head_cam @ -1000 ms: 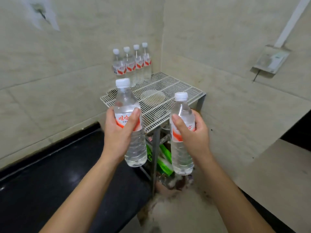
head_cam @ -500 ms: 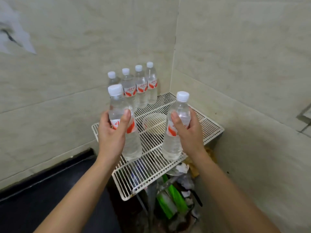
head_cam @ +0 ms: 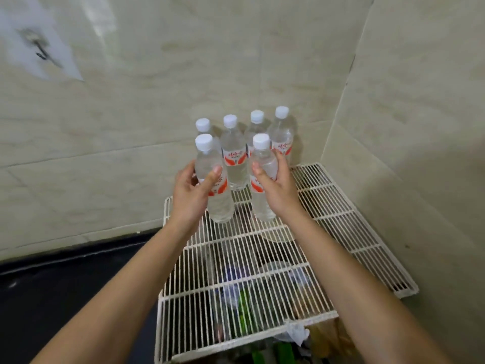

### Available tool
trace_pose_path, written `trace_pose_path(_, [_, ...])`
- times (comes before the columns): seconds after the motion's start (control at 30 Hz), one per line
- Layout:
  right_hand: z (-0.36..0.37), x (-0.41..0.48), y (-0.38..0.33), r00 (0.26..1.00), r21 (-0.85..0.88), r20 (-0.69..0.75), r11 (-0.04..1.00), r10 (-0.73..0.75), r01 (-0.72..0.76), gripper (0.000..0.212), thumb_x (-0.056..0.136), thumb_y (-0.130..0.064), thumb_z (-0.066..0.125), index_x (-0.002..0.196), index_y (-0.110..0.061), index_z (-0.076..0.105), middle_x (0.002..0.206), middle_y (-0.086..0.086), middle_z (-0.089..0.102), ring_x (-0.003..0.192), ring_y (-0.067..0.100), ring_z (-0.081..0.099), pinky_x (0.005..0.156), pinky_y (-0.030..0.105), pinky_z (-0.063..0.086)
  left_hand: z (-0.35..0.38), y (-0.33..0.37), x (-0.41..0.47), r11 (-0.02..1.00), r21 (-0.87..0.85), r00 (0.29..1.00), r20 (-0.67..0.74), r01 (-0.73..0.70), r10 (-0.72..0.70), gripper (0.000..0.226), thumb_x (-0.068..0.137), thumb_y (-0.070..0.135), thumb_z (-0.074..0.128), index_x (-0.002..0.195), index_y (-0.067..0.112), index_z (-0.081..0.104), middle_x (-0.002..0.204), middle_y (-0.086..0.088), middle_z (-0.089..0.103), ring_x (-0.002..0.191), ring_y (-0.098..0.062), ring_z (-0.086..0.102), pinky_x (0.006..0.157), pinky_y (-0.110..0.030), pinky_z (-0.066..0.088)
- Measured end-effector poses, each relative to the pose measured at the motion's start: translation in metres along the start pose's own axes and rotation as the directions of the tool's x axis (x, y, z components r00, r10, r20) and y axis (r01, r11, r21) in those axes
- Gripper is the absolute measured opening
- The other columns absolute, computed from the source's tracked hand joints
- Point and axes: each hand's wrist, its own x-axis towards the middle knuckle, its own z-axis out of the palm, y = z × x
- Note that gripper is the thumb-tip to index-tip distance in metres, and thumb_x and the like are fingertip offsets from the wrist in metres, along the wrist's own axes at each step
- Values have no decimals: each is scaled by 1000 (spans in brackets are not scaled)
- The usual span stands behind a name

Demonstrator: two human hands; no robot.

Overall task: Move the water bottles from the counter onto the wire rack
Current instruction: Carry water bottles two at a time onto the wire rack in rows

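Two clear water bottles with white caps and red-and-white labels stand upright on the white wire rack (head_cam: 341,222). My left hand (head_cam: 193,191) is curled round the left bottle (head_cam: 210,164), thumb across its label. My right hand (head_cam: 275,186) wraps the right bottle (head_cam: 262,158) the same way. Both bottle bases look level with the rack wires in front of a back row of several identical bottles (head_cam: 235,151) against the wall.
The rack fills a tiled corner, with walls close behind and to the right. A black counter (head_cam: 52,290) lies to the left, lower than the rack. Under the wires sit green packets (head_cam: 245,308), a bowl (head_cam: 278,236) and other clutter.
Both hands have carried their bottles forward over the rack and lowered them to just in front of the back row. The view has moved closer to the corner.
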Motion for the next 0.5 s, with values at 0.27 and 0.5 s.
trace_pose_path(0.27, [33, 33, 8, 967, -149, 253, 989, 14, 24, 85, 85, -80, 47, 156, -41, 22, 158, -11, 41, 139, 15, 47, 112, 52, 42, 2, -24, 20, 986, 165, 994, -109, 2, 16, 49, 86, 59, 68, 131, 42, 59, 132, 6, 63, 121, -15, 63, 101, -45, 53])
trace_pose_path(0.5, [30, 13, 53, 923, -245, 335, 964, 187, -107, 68, 95, -42, 64, 154, -31, 31, 153, -7, 48, 139, 16, 47, 115, 46, 40, -8, -52, 1, 970, 200, 987, 45, 141, -153, 53, 96, 35, 64, 145, 30, 45, 131, 13, 63, 116, 0, 63, 104, -39, 51])
